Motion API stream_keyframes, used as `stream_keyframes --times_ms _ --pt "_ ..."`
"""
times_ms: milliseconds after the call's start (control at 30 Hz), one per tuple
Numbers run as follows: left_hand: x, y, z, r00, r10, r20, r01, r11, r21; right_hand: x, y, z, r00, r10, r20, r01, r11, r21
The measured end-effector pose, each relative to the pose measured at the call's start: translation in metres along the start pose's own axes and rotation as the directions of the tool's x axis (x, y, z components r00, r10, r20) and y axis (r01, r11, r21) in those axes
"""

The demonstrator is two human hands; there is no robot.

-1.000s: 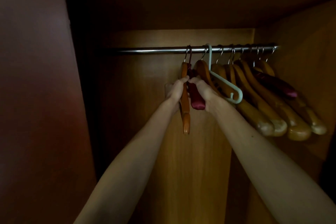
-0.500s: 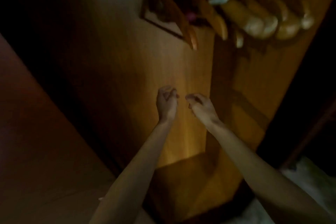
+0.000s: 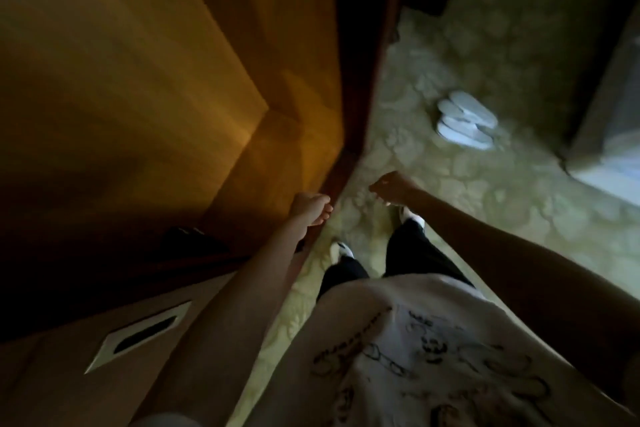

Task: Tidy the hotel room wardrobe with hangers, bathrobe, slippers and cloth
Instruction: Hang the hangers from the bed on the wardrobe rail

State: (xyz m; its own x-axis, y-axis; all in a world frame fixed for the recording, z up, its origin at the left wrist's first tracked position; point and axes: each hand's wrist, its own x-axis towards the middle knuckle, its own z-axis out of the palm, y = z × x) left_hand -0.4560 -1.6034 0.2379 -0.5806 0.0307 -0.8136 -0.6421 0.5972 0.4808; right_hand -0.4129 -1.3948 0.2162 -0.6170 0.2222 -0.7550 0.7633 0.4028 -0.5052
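Observation:
I am looking steeply down at the wardrobe's foot. A pair of white slippers [image 3: 465, 120] lies on the patterned carpet to the right, well beyond both hands. My left hand [image 3: 310, 209] hangs with loosely curled fingers at the wardrobe's front edge [image 3: 341, 166] and holds nothing. My right hand [image 3: 393, 186] hovers over the carpet, fingers loosely curled, also holding nothing. The hangers, bathrobe and cloth are out of view.
The wardrobe's wooden interior [image 3: 156, 80] fills the left. A door panel with a recessed white handle [image 3: 140, 334] sits at lower left. My feet [image 3: 341, 250] stand on the green carpet [image 3: 519, 201]. A pale object [image 3: 613, 149] stands at the right edge.
Both hands let go of the hangers and dropped from the rail. My view swung down and right from the rail to the carpet, bringing the slippers into sight.

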Motion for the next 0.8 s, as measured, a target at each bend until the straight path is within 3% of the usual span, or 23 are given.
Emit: stream_keyframes --times_ms 167,400,567,800 --pt "0.009 -0.022 0.076 0.975 -0.006 0.223 -0.085 0.914 0.396 -0.036 0.104 -0.007 0.972 0.221 -0.077 -0.192 0.942 0.275" --pt "-0.001 -0.017 0.197 0.924 -0.087 0.372 -0.251 0.596 0.763 -0.116 0.256 -0.01 0.873 0.461 -0.162 -0.271 0.732 0.625" --pt "-0.033 0.003 0.309 0.861 -0.087 0.501 -0.441 0.361 0.822 -0.182 0.362 0.007 0.758 0.642 -0.116 -0.329 0.53 0.781" --pt "-0.09 0.017 0.463 0.713 -0.087 0.696 -0.689 0.101 0.718 -0.262 0.465 0.024 0.625 0.78 -0.024 -0.304 0.272 0.913"
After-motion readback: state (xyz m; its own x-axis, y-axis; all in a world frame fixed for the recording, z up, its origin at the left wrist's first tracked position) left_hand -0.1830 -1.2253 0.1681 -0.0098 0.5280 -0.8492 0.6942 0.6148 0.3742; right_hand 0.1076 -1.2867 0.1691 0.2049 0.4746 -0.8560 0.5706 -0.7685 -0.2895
